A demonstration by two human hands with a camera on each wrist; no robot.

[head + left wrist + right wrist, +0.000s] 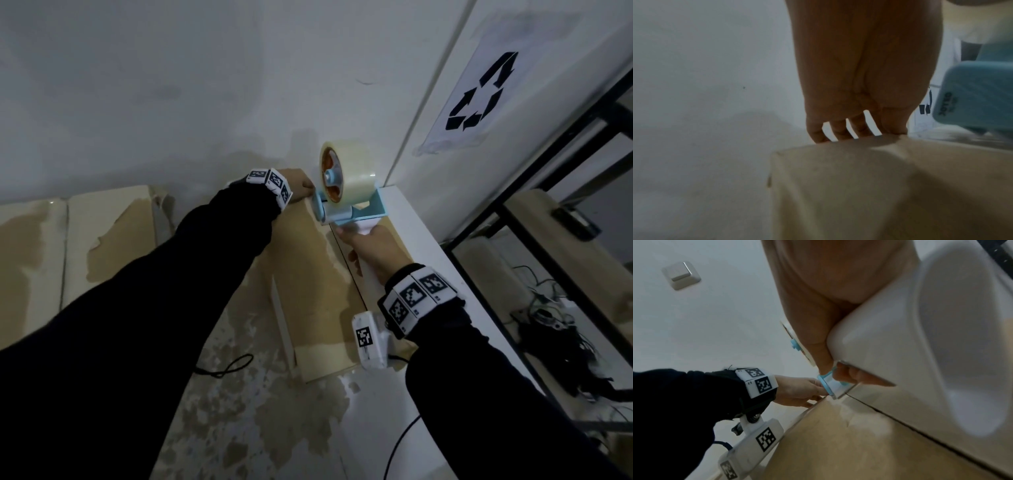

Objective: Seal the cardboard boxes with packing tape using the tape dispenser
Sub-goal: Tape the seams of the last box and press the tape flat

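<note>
Right hand [371,251] grips dispenser [346,205] (box [308,274] — shut).

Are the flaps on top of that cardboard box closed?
Closed: the cardboard box flaps lie flat, meeting at a thin dark seam under the tape dispenser.

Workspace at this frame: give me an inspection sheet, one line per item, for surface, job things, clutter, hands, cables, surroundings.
Surface: worn floor with patchy, peeling finish.
Job things: box, flaps closed, centre seam visible; dispenser with clear tape roll at the box's far edge.
Clutter: flat cardboard to the left.
Hands: left hand grips the far edge of the box beside the dispenser; right hand grips the dispenser's white handle.
Cables: black loop on the floor; tangle under the rack.
Surroundings: white wall; recycling sign; black rack on the right.
</note>
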